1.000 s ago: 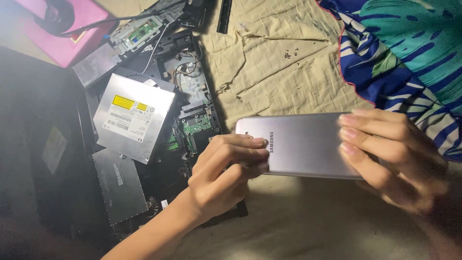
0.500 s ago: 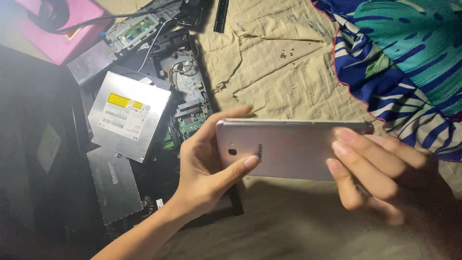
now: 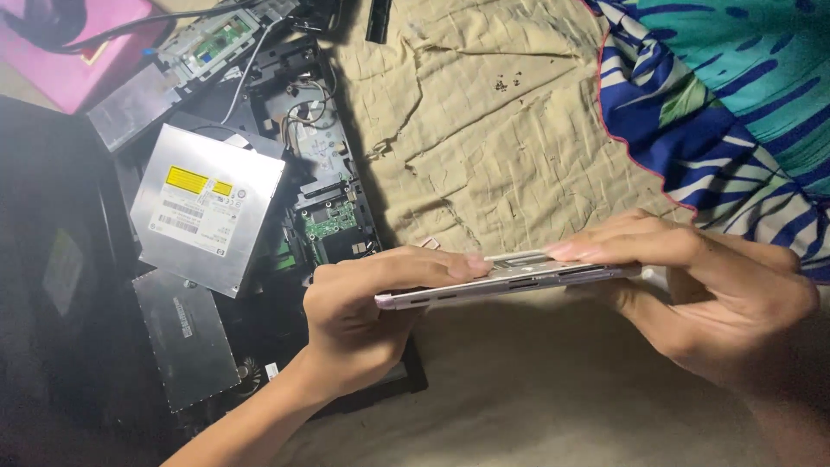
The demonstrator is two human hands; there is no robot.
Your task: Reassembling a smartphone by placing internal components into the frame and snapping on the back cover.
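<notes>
Two hands are on one slim silver phone (image 3: 510, 278), held almost edge-on to the camera so you mostly see its thin side with little slots along it. It's smooth metal, flat, rounded at the corners, and sits in the middle of the frame just below centre, floating above a wrinkly beige cloth (image 3: 484, 130).

The left hand (image 3: 363, 311) comes up from the lower left and curls around the phone's left end, fingers bent over the top face and thumb tucked under. The right hand (image 3: 709, 294) comes in from the right, fingers stretched flat along the top of the phone with the thumb below, so both hands are pinching it between fingers and thumb.

To the left there's an opened-up black laptop base (image 3: 320, 173), all matte plastic with a small green circuit board (image 3: 330, 221) showing. A squarish brushed-metal optical drive (image 3: 207, 207) with yellow and white stickers lies on it. Upper left has something pink (image 3: 78, 52), upper right a blue and teal leafy-print fabric (image 3: 735, 95).
</notes>
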